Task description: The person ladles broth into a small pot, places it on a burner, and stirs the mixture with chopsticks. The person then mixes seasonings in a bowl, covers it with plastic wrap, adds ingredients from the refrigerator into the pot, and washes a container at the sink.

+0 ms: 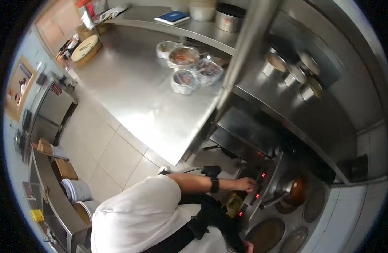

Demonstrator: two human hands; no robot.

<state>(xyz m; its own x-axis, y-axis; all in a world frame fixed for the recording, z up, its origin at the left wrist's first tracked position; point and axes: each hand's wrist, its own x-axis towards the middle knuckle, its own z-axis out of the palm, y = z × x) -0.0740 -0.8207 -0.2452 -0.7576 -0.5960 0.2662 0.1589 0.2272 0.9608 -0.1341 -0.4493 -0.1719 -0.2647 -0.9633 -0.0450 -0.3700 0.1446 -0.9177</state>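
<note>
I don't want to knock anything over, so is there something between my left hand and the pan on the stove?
Only the control panel with its red displays lies between your left hand and the pan; no loose item shows there.

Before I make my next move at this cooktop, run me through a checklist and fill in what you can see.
1. Left hand at the control panel: ok; whether it touches a control, cannot tell.
2. Red displays lit: ok; their readings, cannot tell.
3. Pan at the cooktop: ok; its contents, cannot tell.
4. Pan handle turned away from the front: not ok, it points toward the panel.
5. Right hand free: cannot tell, mostly out of view.
</note>
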